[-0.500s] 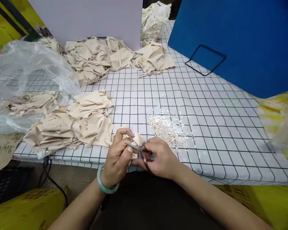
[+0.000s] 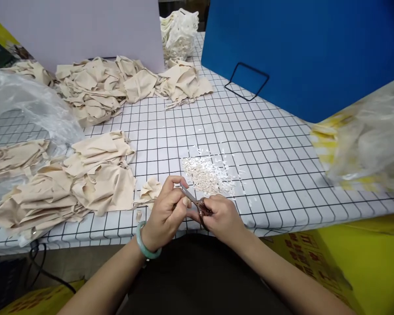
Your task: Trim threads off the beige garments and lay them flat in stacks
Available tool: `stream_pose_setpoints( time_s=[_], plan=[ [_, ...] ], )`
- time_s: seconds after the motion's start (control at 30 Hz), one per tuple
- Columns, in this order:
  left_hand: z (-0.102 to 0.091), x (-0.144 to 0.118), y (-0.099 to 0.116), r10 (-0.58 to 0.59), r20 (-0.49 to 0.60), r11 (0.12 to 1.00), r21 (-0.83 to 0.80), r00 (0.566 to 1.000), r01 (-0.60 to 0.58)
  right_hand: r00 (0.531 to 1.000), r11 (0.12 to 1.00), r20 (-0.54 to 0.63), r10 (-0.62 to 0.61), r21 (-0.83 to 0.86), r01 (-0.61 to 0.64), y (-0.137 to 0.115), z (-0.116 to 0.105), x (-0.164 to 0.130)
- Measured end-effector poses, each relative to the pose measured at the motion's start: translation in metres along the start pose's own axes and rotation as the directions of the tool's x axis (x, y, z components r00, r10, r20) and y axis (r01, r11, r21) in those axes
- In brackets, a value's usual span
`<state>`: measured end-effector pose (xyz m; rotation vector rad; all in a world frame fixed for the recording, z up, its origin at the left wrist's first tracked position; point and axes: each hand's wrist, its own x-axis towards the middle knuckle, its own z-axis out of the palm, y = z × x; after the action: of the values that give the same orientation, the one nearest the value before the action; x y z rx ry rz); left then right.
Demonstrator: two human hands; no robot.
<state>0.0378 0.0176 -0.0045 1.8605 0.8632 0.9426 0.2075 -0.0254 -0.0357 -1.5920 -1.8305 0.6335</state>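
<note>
My right hand (image 2: 223,217) grips a small pair of scissors (image 2: 197,204) at the table's front edge, blades pointing up and left. My left hand (image 2: 166,213), with a green bangle (image 2: 143,244) on the wrist, pinches something small against the blades; what it pinches is hidden by the fingers. A small beige cloth piece (image 2: 150,190) lies on the table just left of my left hand. Right behind my hands a heap of tiny white clippings (image 2: 207,173) is spread over the checked tablecloth (image 2: 269,144).
Beige cloth pieces lie in a pile at the left (image 2: 72,179) and in a larger pile at the back (image 2: 111,83). A clear plastic bag (image 2: 22,118) sits far left, another bag (image 2: 367,135) at the right. A blue board (image 2: 308,48) and a white panel (image 2: 79,26) stand behind.
The view has shifted right, so everything sits further left in frame. The beige piece that was behind my left fingers now lies on the table to their left. Both hands stay together on the scissors.
</note>
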Motion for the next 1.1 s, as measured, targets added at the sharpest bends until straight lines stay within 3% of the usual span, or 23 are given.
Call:
stream_pose_setpoints(
  time_s=[0.1, 0.17, 0.23, 0.3, 0.37, 0.43, 0.53, 0.6, 0.67, 0.73, 0.87, 0.93, 0.97, 1.03, 1.1],
  plan=[
    [0.002, 0.007, 0.000, -0.049, 0.041, 0.998, -0.039, 0.998, 0.051, 0.983, 0.983, 0.011, 0.184, 0.020, -0.184, 0.012, -0.014, -0.006],
    [-0.010, 0.006, 0.003, -0.087, 0.047, 0.996, -0.029, 0.995, 0.088, 0.958, 0.956, 0.032, 0.285, 0.060, -0.286, 0.017, -0.030, -0.006],
    [-0.032, -0.003, 0.005, -0.098, -0.021, 0.990, 0.095, 0.995, 0.099, 0.952, 0.947, 0.038, 0.305, 0.096, -0.307, 0.018, -0.045, -0.004],
    [-0.054, -0.019, 0.004, -0.055, -0.181, 0.928, 0.352, 0.982, 0.117, 0.960, 0.951, 0.067, 0.270, 0.136, -0.277, 0.013, -0.049, 0.001],
    [-0.068, -0.041, -0.001, -0.006, -0.317, 0.800, 0.568, 0.948, 0.195, 0.963, 0.947, 0.147, 0.226, 0.197, -0.253, 0.003, -0.036, 0.007],
    [-0.067, -0.063, -0.011, -0.057, -0.348, 0.739, 0.616, 0.936, 0.274, 0.957, 0.937, 0.248, 0.148, 0.274, -0.216, -0.011, -0.010, 0.011],
    [-0.051, -0.083, -0.019, -0.211, -0.212, 0.819, 0.494, 0.954, 0.291, 0.942, 0.927, 0.336, 0.000, 0.353, -0.125, -0.030, 0.029, 0.012],
    [-0.043, -0.081, -0.017, -0.253, -0.112, 0.878, 0.391, 0.961, 0.277, 0.932, 0.924, 0.360, -0.041, 0.370, -0.102, -0.037, 0.040, 0.015],
    [-0.046, -0.064, -0.011, -0.273, -0.078, 0.904, 0.319, 0.959, 0.283, 0.929, 0.896, 0.369, -0.042, 0.425, -0.128, -0.039, 0.037, 0.029],
    [-0.063, -0.028, -0.003, -0.278, -0.102, 0.910, 0.292, 0.955, 0.295, 0.932, 0.844, 0.359, -0.041, 0.512, -0.160, -0.043, 0.026, 0.062],
    [-0.124, 0.089, 0.011, -0.178, -0.285, 0.944, 0.220, 0.942, 0.245, 0.974, 0.815, 0.211, -0.086, 0.577, -0.053, -0.076, -0.007, 0.179],
    [-0.156, 0.143, 0.012, -0.062, -0.435, 0.973, 0.175, 0.898, 0.152, 0.995, 0.809, 0.060, -0.082, 0.587, 0.032, -0.093, -0.020, 0.243],
    [-0.166, 0.161, 0.008, 0.003, -0.519, 0.974, 0.196, 0.855, 0.116, 0.997, 0.833, 0.003, -0.073, 0.549, 0.059, -0.097, -0.023, 0.269],
    [-0.173, 0.171, -0.006, 0.097, -0.615, 0.955, 0.279, 0.782, 0.101, 0.998, 0.856, -0.066, -0.022, 0.515, 0.053, -0.090, -0.021, 0.302],
    [-0.158, 0.144, -0.026, 0.097, -0.619, 0.935, 0.325, 0.779, 0.142, 0.997, 0.876, -0.073, 0.021, 0.482, 0.017, -0.068, -0.008, 0.303]
  ],
)
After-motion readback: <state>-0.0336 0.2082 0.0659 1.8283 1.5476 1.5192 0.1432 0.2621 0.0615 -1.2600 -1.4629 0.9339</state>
